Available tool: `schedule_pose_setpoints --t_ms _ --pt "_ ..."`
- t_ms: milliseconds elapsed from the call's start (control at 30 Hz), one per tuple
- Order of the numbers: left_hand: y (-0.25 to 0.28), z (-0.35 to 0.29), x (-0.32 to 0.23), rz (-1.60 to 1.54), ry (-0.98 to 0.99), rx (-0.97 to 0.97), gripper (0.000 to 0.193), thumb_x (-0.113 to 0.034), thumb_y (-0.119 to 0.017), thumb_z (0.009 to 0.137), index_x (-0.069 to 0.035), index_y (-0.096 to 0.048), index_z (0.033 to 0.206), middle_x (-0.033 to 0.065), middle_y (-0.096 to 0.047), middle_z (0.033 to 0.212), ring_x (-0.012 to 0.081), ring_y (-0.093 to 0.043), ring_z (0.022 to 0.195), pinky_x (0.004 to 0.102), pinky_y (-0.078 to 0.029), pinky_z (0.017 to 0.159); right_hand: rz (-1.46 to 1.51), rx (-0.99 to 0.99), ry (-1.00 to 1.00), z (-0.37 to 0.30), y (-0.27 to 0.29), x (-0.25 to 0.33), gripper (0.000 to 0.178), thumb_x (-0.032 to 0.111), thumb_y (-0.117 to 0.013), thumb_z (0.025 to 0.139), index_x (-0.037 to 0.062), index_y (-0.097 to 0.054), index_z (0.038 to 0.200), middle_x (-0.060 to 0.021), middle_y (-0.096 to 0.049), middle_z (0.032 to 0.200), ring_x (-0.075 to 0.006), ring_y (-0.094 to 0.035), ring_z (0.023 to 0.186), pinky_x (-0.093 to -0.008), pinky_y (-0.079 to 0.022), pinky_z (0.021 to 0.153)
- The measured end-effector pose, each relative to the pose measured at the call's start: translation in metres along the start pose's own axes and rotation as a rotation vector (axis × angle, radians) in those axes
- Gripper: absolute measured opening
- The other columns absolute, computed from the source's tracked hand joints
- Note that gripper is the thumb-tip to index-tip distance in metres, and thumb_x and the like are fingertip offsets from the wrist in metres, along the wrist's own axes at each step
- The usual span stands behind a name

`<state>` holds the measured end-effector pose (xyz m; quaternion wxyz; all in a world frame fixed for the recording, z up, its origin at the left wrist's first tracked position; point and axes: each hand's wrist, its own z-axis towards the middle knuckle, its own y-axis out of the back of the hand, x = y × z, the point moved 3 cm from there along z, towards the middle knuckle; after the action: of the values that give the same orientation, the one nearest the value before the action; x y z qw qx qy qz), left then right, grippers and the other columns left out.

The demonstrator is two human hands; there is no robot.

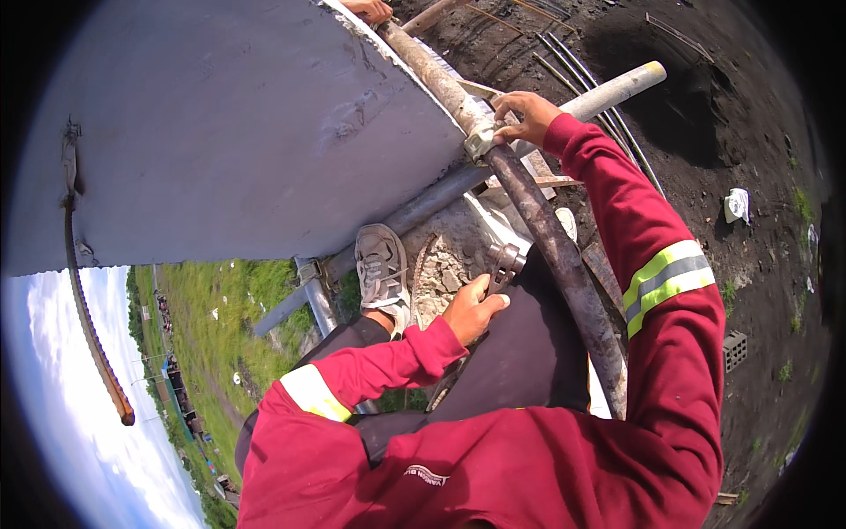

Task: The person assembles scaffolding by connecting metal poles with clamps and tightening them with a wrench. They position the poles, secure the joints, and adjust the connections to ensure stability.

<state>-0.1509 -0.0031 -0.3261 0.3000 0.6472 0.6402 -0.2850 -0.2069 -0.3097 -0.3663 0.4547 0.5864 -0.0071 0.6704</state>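
My left hand (473, 310) is closed round a metal ratchet wrench (505, 266); the tool's head sticks out beyond my thumb, over my dark trouser leg. My right hand (527, 121) reaches up to a scaffold clamp (479, 144), with thumb and fingers pinching its hardware. That clamp sits around a long, rusty, mud-stained scaffold pipe (546, 220), close to where a grey cross pipe (621, 91) passes. Part of the clamp is hidden behind my fingers.
A grey concrete slab (238, 132) fills the upper left. Rebar (84, 309) juts from it. My shoe (382, 269) stands near broken rubble (445, 278). Another person's hand (370, 11) touches the pipe's far end. Dark ground (758, 264) lies far below, with a hollow block (734, 350).
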Motion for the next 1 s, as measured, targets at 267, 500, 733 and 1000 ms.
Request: schedule_pose_setpoints --t_ms 267,500,733,1000 --pt "0.012 0.004 -0.005 -0.086 0.092 0.021 0.018 -0.019 -0.05 0.087 -0.004 -0.048 0.095 -0.0007 -0.047 0.071 0.0055 -0.044 0.056 0.0208 -0.039 0.048 -0.178 -0.026 0.134 -0.001 -0.004 0.003 0.016 0.017 -0.061 0.079 0.0084 -0.067 0.091 -0.0106 -0.059 0.106 -0.0252 -0.053 0.103 -0.0333 -0.041 0.09" --pt "0.008 0.004 -0.016 -0.08 0.072 0.061 0.04 -0.025 -0.052 0.09 -0.001 -0.036 0.116 0.0015 -0.046 0.071 0.0063 -0.047 0.048 0.0202 -0.041 0.038 -0.24 -0.228 0.207 -0.011 -0.009 0.009 0.017 0.021 -0.064 0.075 0.0075 -0.067 0.085 -0.0063 -0.06 0.088 -0.023 -0.052 0.097 -0.0331 -0.04 0.088" --pt "0.011 0.003 -0.024 -0.028 0.072 0.002 0.058 -0.029 -0.055 0.088 0.0 -0.025 0.128 0.0036 -0.05 0.071 0.0065 -0.046 0.045 0.0195 -0.037 0.035 -0.366 -0.455 0.07 -0.02 -0.022 0.017 0.02 0.025 -0.068 0.073 0.0084 -0.065 0.082 -0.009 -0.056 0.094 -0.0271 -0.048 0.102 -0.0359 -0.039 0.09" --pt "0.016 0.001 -0.021 0.024 0.07 -0.043 0.062 -0.024 -0.055 0.088 0.002 -0.021 0.132 0.0032 -0.05 0.071 0.0059 -0.044 0.045 0.0188 -0.034 0.036 -0.15 -0.196 -0.02 -0.018 -0.019 0.009 0.019 0.02 -0.065 0.076 0.0095 -0.065 0.092 -0.0115 -0.057 0.107 -0.0287 -0.048 0.108 -0.0381 -0.036 0.095"
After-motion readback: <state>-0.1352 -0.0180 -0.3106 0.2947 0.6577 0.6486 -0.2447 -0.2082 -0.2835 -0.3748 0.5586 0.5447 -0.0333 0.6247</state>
